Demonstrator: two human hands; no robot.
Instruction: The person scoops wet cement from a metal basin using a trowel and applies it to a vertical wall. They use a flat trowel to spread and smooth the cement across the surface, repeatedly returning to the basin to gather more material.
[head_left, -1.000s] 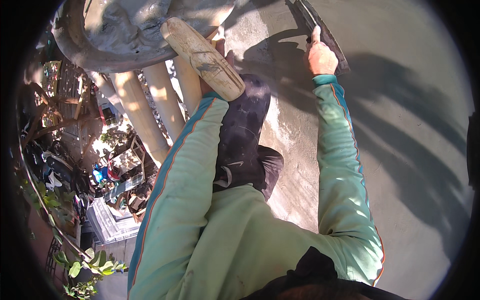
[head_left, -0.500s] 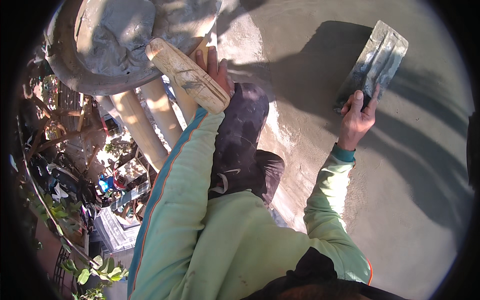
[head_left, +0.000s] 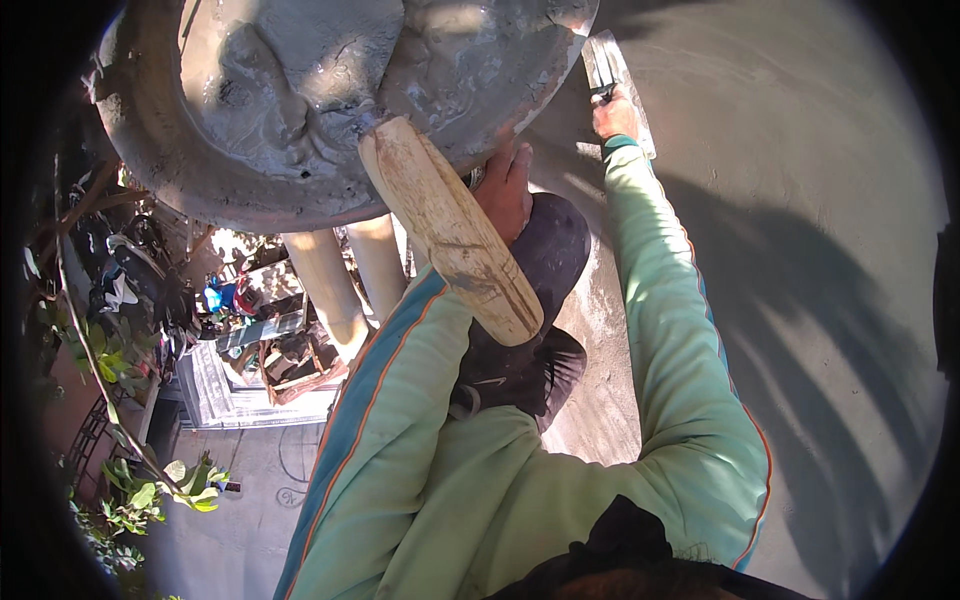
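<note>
At the far end of my outstretched right arm, my right hand [head_left: 616, 115] is closed round the handle of a rectangular plastering trowel [head_left: 636, 118], held against the wet grey wall surface. My left hand [head_left: 508, 195] is by my knee under the rim of a round basin [head_left: 240, 198] of wet mortar [head_left: 340, 45]. Its visible fingers are stretched upward, the rest partly hidden. A thick pale wooden handle [head_left: 455, 240] sticks out of the basin over my left forearm, in front of that hand; its far end meets the mortar, where a coated blade seems to lie.
Bamboo poles [head_left: 325, 280] run below the basin. Far beneath on the left lie a stack of light sheets [head_left: 210, 385], assorted clutter [head_left: 290, 365] and a leafy branch [head_left: 140, 435]. Smooth grey plaster [head_left: 800, 200] with shadows spreads on the right.
My right hand and the plastering trowel have moved up and left, close to the basin's right side. The basin and wooden handle appear further right and lower in view.
</note>
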